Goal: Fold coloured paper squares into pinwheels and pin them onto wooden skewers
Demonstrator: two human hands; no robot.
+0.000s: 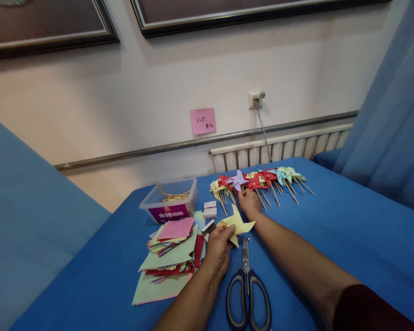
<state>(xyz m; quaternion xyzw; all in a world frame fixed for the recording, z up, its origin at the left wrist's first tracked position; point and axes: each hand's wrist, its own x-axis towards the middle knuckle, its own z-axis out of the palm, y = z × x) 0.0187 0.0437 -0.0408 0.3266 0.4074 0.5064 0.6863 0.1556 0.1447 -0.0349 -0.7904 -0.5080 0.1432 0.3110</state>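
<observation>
My left hand [220, 250] pinches a pale yellow paper pinwheel [239, 224] with its thumb on top; no stick shows on it. My right hand [250, 203] reaches to the far side of the table, its fingers closed just below a lavender pinwheel [238, 180]. That pinwheel's stick is hidden by the hand. Around it lies a row of finished-looking pinwheels in red [255, 182], yellow, blue and green [290, 173], their wooden sticks pointing toward me. Large scissors [246, 264] with dark handles lie between my forearms, blades pointing away and nearly closed.
Stacked coloured paper [174, 250] lies left of my left hand. Behind it stands a clear plastic box [169, 212] holding wooden sticks. Small white boxes [210, 210] and a stapler-like dark object [208, 228] sit beside it. The wall with a radiator [286, 148] bounds the blue table.
</observation>
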